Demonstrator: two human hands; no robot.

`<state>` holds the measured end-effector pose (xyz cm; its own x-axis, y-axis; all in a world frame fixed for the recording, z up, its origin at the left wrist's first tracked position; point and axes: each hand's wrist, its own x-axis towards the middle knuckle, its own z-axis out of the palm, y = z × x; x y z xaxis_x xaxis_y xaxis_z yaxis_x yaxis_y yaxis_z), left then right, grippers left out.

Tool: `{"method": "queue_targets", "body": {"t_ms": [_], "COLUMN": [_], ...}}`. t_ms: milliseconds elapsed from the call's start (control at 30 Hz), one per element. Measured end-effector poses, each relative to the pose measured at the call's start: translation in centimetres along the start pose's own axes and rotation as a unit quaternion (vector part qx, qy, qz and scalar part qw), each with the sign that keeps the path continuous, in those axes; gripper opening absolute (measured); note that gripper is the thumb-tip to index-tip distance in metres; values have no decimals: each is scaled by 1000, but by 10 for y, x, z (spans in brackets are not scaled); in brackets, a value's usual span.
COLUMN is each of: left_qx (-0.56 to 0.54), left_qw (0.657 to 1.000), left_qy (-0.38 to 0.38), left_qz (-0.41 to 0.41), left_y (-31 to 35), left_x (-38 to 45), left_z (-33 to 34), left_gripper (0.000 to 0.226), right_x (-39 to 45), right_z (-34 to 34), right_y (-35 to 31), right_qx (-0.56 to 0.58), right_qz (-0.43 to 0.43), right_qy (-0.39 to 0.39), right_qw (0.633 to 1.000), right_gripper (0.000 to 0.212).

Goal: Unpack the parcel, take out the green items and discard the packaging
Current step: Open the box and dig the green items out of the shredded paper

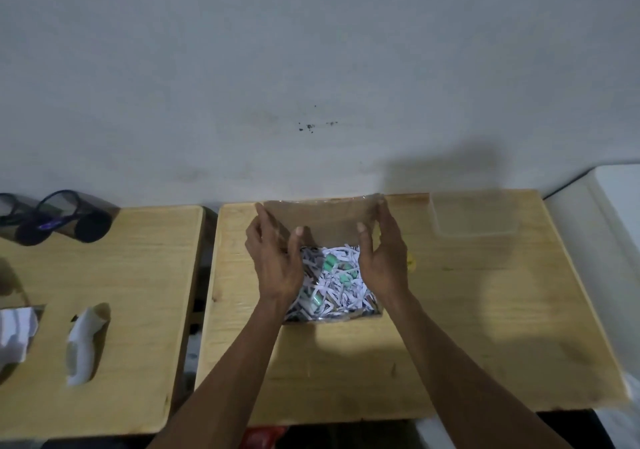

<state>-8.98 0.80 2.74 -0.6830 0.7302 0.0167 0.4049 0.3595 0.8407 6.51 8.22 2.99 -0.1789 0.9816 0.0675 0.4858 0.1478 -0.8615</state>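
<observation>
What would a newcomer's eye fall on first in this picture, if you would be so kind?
Most likely the open cardboard box at the middle of the wooden table, with the left hand and right hand gripping its side walls. Inside, white shredded paper fills it, with small green items peeking through. An empty clear plastic container sits at the table's far right corner.

Two bare forearms reach in from the near edge, sleeveless as far as the view shows. The left hand (pixel 275 261) and right hand (pixel 382 258) wear no gloves, rings, watches or bands.
</observation>
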Motion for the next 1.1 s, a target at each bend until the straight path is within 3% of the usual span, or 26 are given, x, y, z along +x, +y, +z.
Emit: {"method": "queue_targets", "body": {"t_ms": [133,333,767,1100], "left_qx": [66,191,256,269], "left_qw": [994,963,939,935], "left_qy": [-74,-157,-188,-164], "left_qz": [54,102,135,160], "left_y": [-16,-49,-69,-65], "left_x": [9,16,-10,-11], "left_z": [14,25,28,20], "left_gripper": [83,79,66,59], "right_x": [8,11,-14,-19], "right_z": [13,27,30,20], "right_y": [24,50,68,62], "right_qx": [-67,-166,-238,-257], "right_qz": [-78,-12,15,-21], "right_qy": [-64,-133,-188,-154], "right_qw": [993,977,953,954], "right_gripper": [61,63,63,59]}}
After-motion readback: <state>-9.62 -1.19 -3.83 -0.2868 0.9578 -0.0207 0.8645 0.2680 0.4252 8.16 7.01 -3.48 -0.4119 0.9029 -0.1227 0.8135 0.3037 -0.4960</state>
